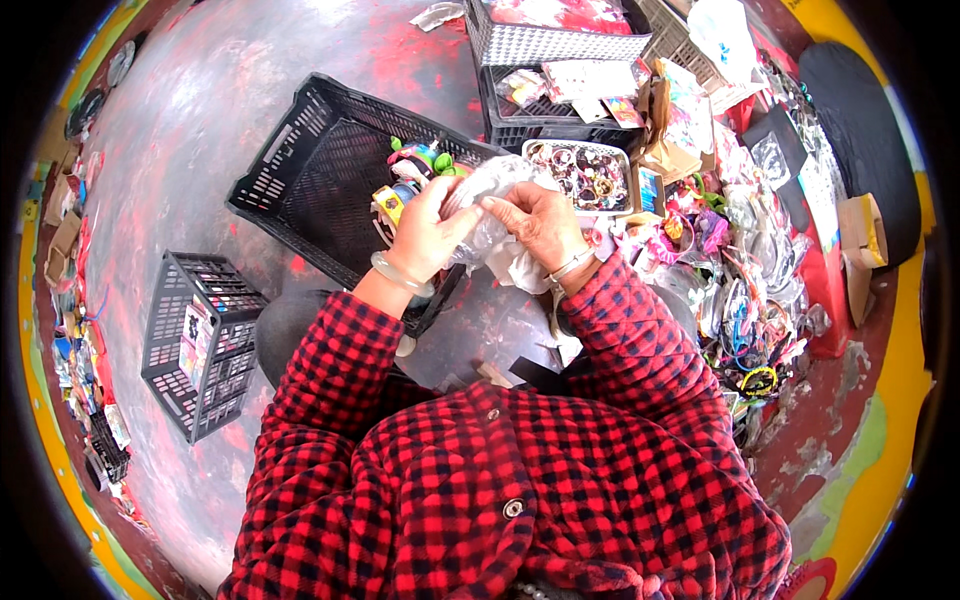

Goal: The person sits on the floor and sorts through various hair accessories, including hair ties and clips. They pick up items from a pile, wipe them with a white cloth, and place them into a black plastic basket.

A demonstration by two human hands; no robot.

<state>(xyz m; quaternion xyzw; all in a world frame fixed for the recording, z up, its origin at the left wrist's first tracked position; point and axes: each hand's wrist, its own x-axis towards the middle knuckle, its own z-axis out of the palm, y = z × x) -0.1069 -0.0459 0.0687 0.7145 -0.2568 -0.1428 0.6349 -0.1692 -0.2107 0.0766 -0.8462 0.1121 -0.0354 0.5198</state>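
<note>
Head view. Left hand (425,232) and right hand (538,222) both closed on a crumpled clear plastic bag (490,195), held between them just above the near rim of a large black plastic crate (300,180). Left thumb and fingers pinch the bag's left side; right fingertips grip its top edge. Contents of the bag cannot be made out. A pale bangle (398,274) on the left wrist, a thin bracelet (570,265) on the right. Sleeves are red-and-black check.

Packages: a clear rectangular tray of small dark rings (585,175) just beyond the right hand; flat carded packets (585,85) with pink and white labels in a second black crate (545,125) behind it. To the right, a loose heap of bagged, bright-coloured trinkets (740,280) (tangled, items hard to separate). A smaller black crate (200,340) stands well to the left.

Surface: grey concrete floor (200,130), blotched with red paint.
</note>
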